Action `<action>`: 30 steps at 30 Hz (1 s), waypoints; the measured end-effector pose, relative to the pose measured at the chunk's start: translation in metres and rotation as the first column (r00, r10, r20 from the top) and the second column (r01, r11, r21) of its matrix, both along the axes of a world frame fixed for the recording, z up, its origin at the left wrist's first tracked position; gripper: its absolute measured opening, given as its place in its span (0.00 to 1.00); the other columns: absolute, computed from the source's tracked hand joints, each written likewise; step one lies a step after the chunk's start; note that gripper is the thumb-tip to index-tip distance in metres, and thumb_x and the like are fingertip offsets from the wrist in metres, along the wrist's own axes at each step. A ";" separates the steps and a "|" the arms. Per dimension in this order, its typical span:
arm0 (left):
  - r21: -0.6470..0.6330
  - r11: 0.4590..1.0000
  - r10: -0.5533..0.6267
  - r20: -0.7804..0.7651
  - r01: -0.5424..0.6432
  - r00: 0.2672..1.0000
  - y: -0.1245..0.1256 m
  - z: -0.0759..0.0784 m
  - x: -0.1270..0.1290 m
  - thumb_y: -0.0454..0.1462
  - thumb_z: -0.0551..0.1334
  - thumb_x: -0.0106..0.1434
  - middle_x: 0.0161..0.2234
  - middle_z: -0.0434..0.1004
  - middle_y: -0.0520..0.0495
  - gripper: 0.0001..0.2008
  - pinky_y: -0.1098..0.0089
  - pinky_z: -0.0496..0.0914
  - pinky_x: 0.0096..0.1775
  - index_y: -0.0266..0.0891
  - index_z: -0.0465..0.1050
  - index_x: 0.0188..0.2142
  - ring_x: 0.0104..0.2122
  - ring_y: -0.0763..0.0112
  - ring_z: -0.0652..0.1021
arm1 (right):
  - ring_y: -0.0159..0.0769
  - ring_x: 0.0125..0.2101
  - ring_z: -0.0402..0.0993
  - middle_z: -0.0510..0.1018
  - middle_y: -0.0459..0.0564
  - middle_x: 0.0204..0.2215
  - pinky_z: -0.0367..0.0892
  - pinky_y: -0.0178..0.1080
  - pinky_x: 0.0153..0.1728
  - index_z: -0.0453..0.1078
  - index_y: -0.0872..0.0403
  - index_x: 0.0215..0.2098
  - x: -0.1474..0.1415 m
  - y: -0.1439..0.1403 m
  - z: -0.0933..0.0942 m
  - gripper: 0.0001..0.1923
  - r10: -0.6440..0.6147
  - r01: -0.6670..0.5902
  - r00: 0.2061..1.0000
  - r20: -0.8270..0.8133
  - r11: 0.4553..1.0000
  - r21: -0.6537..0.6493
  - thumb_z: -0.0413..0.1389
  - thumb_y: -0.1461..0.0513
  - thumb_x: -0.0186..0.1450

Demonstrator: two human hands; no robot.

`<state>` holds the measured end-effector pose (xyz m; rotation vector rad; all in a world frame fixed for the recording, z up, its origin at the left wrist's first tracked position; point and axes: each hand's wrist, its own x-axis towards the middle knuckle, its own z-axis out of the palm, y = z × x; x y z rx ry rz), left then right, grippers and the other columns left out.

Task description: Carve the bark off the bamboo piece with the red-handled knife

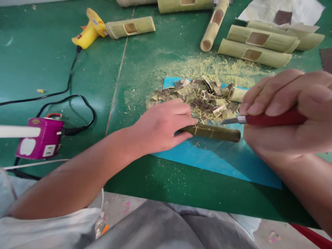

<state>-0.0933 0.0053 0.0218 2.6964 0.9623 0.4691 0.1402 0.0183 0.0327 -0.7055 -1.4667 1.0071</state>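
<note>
My left hand (168,126) is closed around one end of a dark green bamboo tube (220,133), which lies over a blue sheet (197,160). Light scored lines cross the tube's upper side near my fingertips. In my right hand (287,110) is a carving knife (275,118) with a red handle and a short metal blade. Its blade tip points left, close above the tube; whether it touches cannot be made out. Behind the tube, a heap of bamboo chips (199,95) and shavings covers part of the sheet. My left palm hides the tube's other end.
A yellow glue gun (89,31) rests at the back left against a notched bamboo tube (140,27). More cut bamboo pieces (259,38) lie at the back right beside white paper (306,12). A purple power strip (41,136) with cables sits at left on the green table (135,173).
</note>
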 end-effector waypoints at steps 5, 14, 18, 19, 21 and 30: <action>-0.014 1.000 -0.006 -0.013 0.005 1.000 0.000 0.000 0.000 0.38 0.63 0.70 0.40 0.80 0.41 0.11 0.62 0.73 0.40 0.34 0.81 0.46 0.39 0.61 0.78 | 0.37 0.28 0.75 0.75 0.46 0.23 0.71 0.43 0.31 0.74 0.49 0.24 -0.010 -0.001 -0.001 0.18 0.069 -0.068 0.997 -0.034 0.997 0.046 0.59 0.54 0.71; -0.003 1.000 0.007 -0.040 -0.008 0.999 0.000 0.000 -0.001 0.40 0.63 0.70 0.39 0.79 0.45 0.10 0.65 0.69 0.40 0.39 0.80 0.44 0.38 0.66 0.75 | 0.33 0.30 0.75 0.78 0.45 0.25 0.70 0.40 0.33 0.75 0.51 0.27 -0.010 0.003 -0.008 0.23 0.203 -0.210 0.974 0.101 0.976 0.065 0.59 0.44 0.70; -0.016 1.000 0.016 -0.054 -0.016 0.998 -0.001 0.002 0.001 0.41 0.63 0.71 0.38 0.78 0.45 0.09 0.65 0.68 0.39 0.39 0.79 0.43 0.37 0.67 0.75 | 0.33 0.31 0.77 0.80 0.46 0.26 0.70 0.39 0.33 0.76 0.52 0.27 -0.010 0.004 -0.006 0.24 0.220 -0.229 0.967 0.130 0.972 0.061 0.60 0.44 0.69; -0.016 1.000 0.019 -0.056 -0.020 0.998 -0.001 0.002 0.001 0.41 0.63 0.71 0.38 0.78 0.46 0.09 0.65 0.68 0.39 0.39 0.79 0.43 0.37 0.67 0.75 | 0.33 0.31 0.77 0.80 0.46 0.27 0.71 0.39 0.33 0.75 0.52 0.27 -0.010 0.004 -0.005 0.24 0.216 -0.225 0.966 0.142 0.973 0.050 0.60 0.43 0.69; -0.014 1.000 0.024 -0.060 -0.025 0.998 -0.001 0.002 0.001 0.40 0.62 0.71 0.37 0.78 0.46 0.09 0.66 0.68 0.39 0.39 0.79 0.43 0.36 0.67 0.74 | 0.32 0.31 0.77 0.79 0.46 0.26 0.71 0.38 0.33 0.75 0.52 0.27 -0.010 0.003 -0.004 0.25 0.202 -0.212 0.967 0.155 0.976 0.046 0.60 0.42 0.68; -0.020 1.000 0.023 -0.068 -0.024 0.997 -0.002 0.002 0.001 0.41 0.62 0.71 0.38 0.78 0.46 0.09 0.65 0.68 0.39 0.40 0.79 0.43 0.37 0.67 0.74 | 0.34 0.29 0.77 0.77 0.45 0.24 0.71 0.40 0.29 0.74 0.50 0.26 -0.013 0.001 -0.001 0.24 0.171 -0.174 0.971 0.164 0.985 0.000 0.62 0.41 0.66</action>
